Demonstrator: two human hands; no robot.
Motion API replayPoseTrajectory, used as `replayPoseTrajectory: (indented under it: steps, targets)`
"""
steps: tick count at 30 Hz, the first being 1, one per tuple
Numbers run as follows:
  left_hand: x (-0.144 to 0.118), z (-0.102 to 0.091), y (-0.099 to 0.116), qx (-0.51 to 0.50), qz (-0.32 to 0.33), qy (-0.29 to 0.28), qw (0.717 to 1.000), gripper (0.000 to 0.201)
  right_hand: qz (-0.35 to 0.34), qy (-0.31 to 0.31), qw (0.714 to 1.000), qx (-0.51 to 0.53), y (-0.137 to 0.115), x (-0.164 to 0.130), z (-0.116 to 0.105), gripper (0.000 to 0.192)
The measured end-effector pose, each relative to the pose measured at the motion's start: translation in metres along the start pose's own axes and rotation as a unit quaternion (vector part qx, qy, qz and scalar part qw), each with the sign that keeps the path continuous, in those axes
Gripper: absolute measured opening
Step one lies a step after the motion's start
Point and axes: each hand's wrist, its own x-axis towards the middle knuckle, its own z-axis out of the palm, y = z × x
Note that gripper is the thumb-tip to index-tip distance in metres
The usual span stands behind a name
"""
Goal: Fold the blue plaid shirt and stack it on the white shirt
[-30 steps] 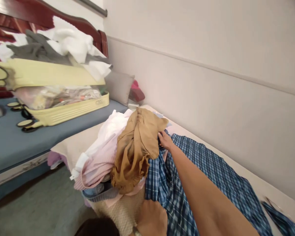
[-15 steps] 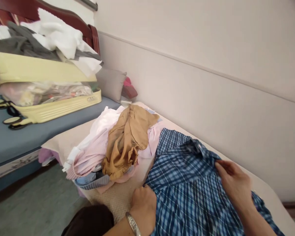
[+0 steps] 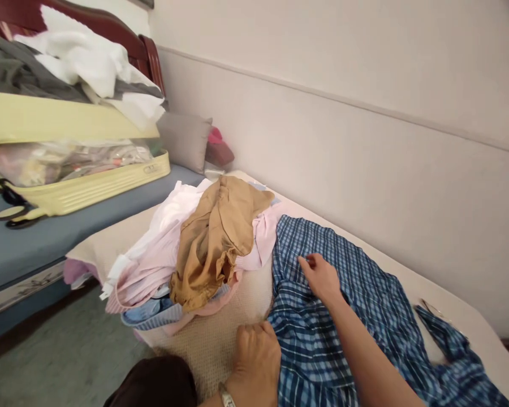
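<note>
One blue plaid shirt (image 3: 365,316) lies spread flat on the beige mattress (image 3: 220,339), just right of one heap of clothes: one mustard-brown garment (image 3: 212,237) on top, pink garments (image 3: 152,265) under it. Two hands in view. Right hand (image 3: 322,277) rests on the shirt near its upper edge, grip loose, fingers bent onto the cloth, nothing lifted. Left hand (image 3: 257,362) sits at the shirt's left hem, grip curled; cannot tell whether it pinches the cloth. One yellow suitcase (image 3: 89,181) lies open on the blue bed (image 3: 25,249), one grey pillow (image 3: 184,141) behind.
</note>
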Motion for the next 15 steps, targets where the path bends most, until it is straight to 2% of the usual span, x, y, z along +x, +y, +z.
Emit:
replayPoseTrajectory:
  steps: [3,6,8,10,13,15]
  targets:
    - [0.0,-0.017,-0.007,-0.01,0.029,-0.083,0.996,0.031,0.031,-0.033,0.998,0.049,-0.047,0.046,0.04,0.032]
    - [-0.001,-0.035,-0.009,-0.033,0.061,-0.145,0.987,0.045,0.064,-0.057,0.993,0.082,-0.058,0.076,0.067,0.022]
    - [-0.001,-0.04,-0.006,-0.06,0.099,-0.156,0.981,0.049,0.082,-0.053,0.989,0.108,-0.048,0.085,0.07,0.018]
    - [-0.002,-0.036,-0.001,-0.085,0.16,-0.138,0.974,0.047,0.097,-0.033,0.987,0.127,-0.028,0.084,0.061,0.018]
    - [-0.006,-0.017,0.012,-0.089,0.215,-0.109,0.966,0.03,0.115,-0.006,0.984,0.136,0.009,0.068,0.038,0.022]
    - [-0.01,0.0,0.019,-0.077,0.225,-0.096,0.967,0.031,0.118,0.001,0.984,0.135,0.031,0.055,0.026,0.025]
